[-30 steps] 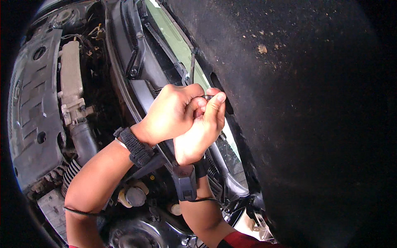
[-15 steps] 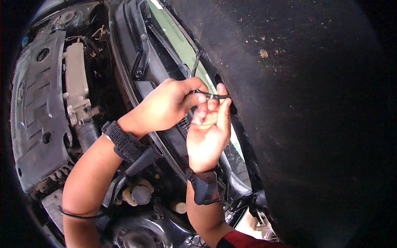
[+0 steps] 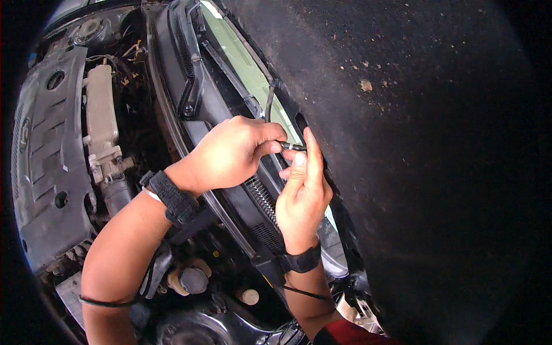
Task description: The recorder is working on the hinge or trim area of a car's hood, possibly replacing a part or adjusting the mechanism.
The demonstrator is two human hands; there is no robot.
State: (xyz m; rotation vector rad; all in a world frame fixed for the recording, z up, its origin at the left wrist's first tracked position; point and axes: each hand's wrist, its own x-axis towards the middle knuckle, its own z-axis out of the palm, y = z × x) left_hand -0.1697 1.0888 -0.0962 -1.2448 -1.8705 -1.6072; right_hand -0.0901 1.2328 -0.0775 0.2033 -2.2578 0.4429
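The left hand [image 3: 234,150] is reaching in from the lower left; its grip is pinching a thin black hose [image 3: 293,146] between thumb and forefinger. This hose is spanning the short gap between the two hands, near the edge of the raised hood [image 3: 437,172], and is showing a pale band along its length. The right hand [image 3: 305,204] is standing upright just beyond, its forefinger extending in front of the hose's far end and its thumb lying just below; whether this grip is clasping the hose, one cannot tell. A second stretch of hose [image 3: 270,102] is running down from the hood's edge and passing behind the left hand, where any join is hidden. Dark straps are encircling both wrists, one on the left [image 3: 171,198] and one on the right [image 3: 302,261]. A strip of windshield [image 3: 233,52] is showing above the hands, with a slatted vent [image 3: 263,198] lying below them. An engine cover [image 3: 49,155] is occupying the far left, while a round grey cap [image 3: 194,280] is sitting below, between the forearms.
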